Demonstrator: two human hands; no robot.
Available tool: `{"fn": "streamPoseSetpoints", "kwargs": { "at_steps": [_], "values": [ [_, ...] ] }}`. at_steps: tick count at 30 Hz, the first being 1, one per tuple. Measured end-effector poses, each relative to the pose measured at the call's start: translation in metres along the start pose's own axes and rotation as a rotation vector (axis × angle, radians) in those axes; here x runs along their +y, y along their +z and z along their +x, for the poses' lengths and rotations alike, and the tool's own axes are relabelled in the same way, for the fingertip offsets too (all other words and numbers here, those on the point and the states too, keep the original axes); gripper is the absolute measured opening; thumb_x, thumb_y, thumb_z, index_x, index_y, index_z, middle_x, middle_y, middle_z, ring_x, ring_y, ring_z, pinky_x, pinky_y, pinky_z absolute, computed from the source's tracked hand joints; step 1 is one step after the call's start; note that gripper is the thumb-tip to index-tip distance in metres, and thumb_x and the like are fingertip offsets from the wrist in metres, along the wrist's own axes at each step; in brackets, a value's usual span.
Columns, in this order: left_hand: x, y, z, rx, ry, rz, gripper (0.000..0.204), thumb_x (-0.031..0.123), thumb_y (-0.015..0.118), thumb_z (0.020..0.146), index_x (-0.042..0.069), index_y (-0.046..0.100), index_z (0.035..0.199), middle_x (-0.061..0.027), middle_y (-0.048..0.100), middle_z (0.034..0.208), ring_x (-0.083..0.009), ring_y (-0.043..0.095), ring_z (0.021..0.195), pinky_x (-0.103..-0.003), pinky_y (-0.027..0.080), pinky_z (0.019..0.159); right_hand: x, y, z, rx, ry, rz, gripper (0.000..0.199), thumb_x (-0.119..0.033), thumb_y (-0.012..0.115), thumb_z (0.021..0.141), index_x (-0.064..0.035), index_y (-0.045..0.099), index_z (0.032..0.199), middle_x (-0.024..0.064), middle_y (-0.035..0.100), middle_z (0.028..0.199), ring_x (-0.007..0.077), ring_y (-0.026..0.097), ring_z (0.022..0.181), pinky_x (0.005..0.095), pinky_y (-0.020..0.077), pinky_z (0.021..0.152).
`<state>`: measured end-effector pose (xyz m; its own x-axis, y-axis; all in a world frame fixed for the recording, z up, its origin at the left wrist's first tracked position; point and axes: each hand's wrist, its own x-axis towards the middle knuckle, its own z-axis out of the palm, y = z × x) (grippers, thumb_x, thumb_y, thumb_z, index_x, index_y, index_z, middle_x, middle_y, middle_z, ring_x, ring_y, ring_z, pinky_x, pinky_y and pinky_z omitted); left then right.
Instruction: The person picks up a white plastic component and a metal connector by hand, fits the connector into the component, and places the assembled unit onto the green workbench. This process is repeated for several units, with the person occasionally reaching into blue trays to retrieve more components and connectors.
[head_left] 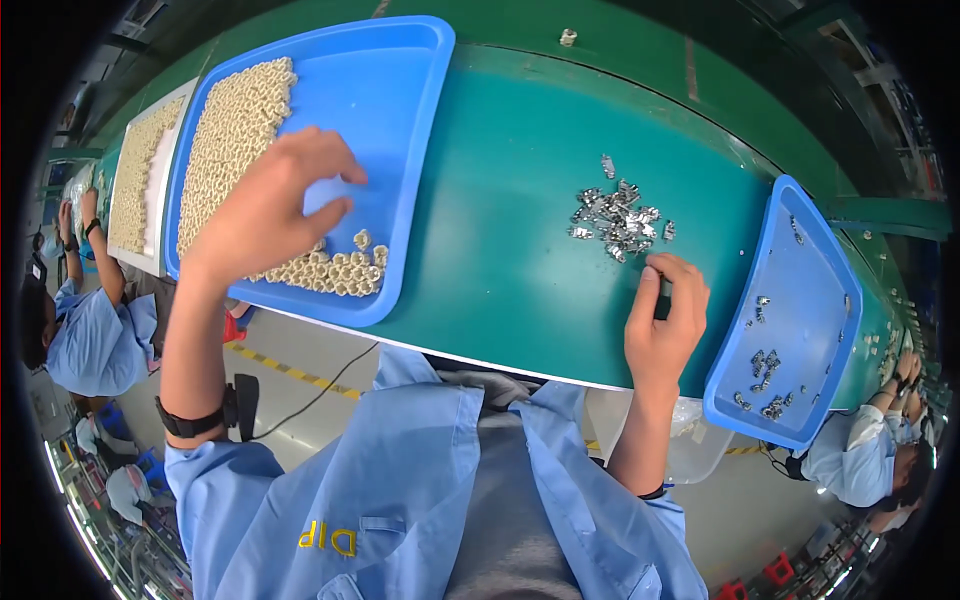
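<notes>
My left hand [277, 200] is over a blue tray [410, 150], thumb and fingers apart with nothing visible between them. Under and around it, small cream-coloured ring-like parts [228, 125] stand packed in rows. A shorter group of the same parts [345, 275] lines the tray's near edge, with one part sitting loosely on top. On the green work surface, a small heap of shiny metal clips [625, 220] lies just beyond my right hand [668, 315]. That hand's thumb and index finger meet in a pinch at the heap's near side; whatever is between them is too small to make out.
At the right, another blue tray [790, 340] holds scattered metal pieces. A white tray [150, 190] with more cream parts stands at the far left. One loose cream part [568, 37] sits on the back ledge. Co-workers in blue sit on both sides.
</notes>
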<state>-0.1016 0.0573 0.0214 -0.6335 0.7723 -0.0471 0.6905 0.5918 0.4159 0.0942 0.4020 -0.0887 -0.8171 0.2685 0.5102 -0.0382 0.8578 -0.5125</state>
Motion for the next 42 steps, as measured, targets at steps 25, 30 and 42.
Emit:
{"fn": "streamPoseSetpoints", "kwargs": {
  "at_steps": [25, 30, 42],
  "values": [
    [0.051, 0.070, -0.016, 0.278, -0.082, -0.622, 0.020, -0.007, 0.063, 0.083, -0.006, 0.067, 0.103, -0.0151, 0.070, 0.098, -0.0227, 0.066, 0.086, -0.032, 0.053, 0.082, 0.001, -0.006, -0.013, -0.036, 0.263, 0.824, 0.019, 0.008, 0.067, 0.096, 0.0069, 0.069, 0.115, 0.0154, 0.076, 0.091, 0.0187, 0.073, 0.081, 0.0321, 0.0573, 0.076],
    [0.100, 0.095, 0.009, 0.370, 0.180, -0.670, 0.026, -0.010, 0.068, 0.081, -0.006, 0.070, 0.106, -0.0155, 0.070, 0.097, -0.0231, 0.068, 0.086, -0.033, 0.055, 0.079, -0.024, -0.011, -0.008, -0.043, 0.192, 1.023, 0.019, 0.007, 0.070, 0.095, 0.0070, 0.070, 0.113, 0.0146, 0.075, 0.084, 0.0189, 0.072, 0.075, 0.0327, 0.0540, 0.069],
    [0.125, 0.097, 0.013, 0.347, 0.271, -0.808, 0.029, -0.012, 0.073, 0.083, -0.006, 0.072, 0.111, -0.0208, 0.073, 0.108, -0.0275, 0.073, 0.092, -0.035, 0.059, 0.076, -0.066, -0.038, 0.037, -0.004, -0.402, 0.580, 0.025, -0.009, 0.089, 0.080, 0.0026, 0.076, 0.096, 0.0116, 0.073, 0.075, 0.0193, 0.063, 0.058, 0.0328, 0.0425, 0.058]
  ]
}}
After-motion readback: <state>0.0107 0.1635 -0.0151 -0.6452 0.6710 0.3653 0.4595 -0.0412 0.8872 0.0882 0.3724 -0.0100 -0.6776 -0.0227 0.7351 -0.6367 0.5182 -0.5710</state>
